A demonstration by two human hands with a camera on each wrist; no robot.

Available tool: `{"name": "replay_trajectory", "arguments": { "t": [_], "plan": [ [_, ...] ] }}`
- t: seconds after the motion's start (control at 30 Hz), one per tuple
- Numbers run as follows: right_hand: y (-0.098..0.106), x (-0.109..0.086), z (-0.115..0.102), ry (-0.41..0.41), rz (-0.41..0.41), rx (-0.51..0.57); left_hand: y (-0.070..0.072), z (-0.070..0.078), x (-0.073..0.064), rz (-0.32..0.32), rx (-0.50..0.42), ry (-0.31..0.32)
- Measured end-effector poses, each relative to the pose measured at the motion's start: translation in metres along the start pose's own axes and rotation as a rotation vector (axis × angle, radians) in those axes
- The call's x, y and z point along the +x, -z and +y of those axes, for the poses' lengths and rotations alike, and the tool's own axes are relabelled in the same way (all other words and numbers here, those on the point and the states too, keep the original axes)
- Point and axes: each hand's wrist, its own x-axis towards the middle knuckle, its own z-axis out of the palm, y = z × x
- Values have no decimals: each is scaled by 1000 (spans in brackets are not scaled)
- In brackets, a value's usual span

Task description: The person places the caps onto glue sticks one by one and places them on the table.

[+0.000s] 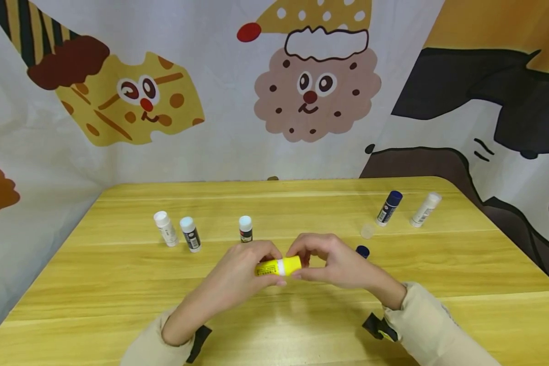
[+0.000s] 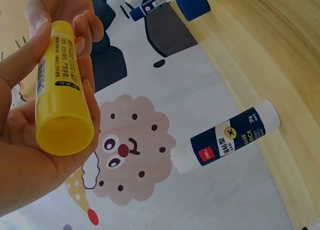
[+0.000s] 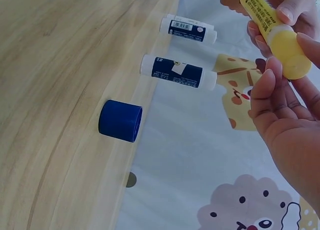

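My left hand (image 1: 240, 269) grips the body of a yellow glue stick (image 1: 267, 268) above the middle of the table. At its right end, the thumb and fingers of my right hand (image 1: 343, 262) pinch the yellow cap (image 1: 292, 265). A white band shows between body and cap. The round bottom of the glue stick (image 2: 65, 132) faces the camera in the left wrist view, dark print running along its side. Just beyond my left hand stands a navy-labelled glue stick (image 1: 245, 229) with a white cap, its lower part hidden by the hand.
Back left on the wooden table (image 1: 265, 325) stand a white glue stick (image 1: 165, 229) and a navy-labelled one (image 1: 190, 235). Back right are a blue-capped glue stick (image 1: 389, 208), a white one (image 1: 425, 209) and a translucent disc (image 1: 367, 232). A loose blue cap (image 3: 120, 121) stands beyond my right hand.
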Motion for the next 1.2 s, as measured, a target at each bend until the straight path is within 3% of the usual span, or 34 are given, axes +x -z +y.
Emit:
{"name": "replay_trajectory", "arguments": {
  "t": [1.2],
  "plan": [
    [-4, 3, -2, 24, 2, 53, -3, 0, -3, 76, -29, -14]
  ]
}}
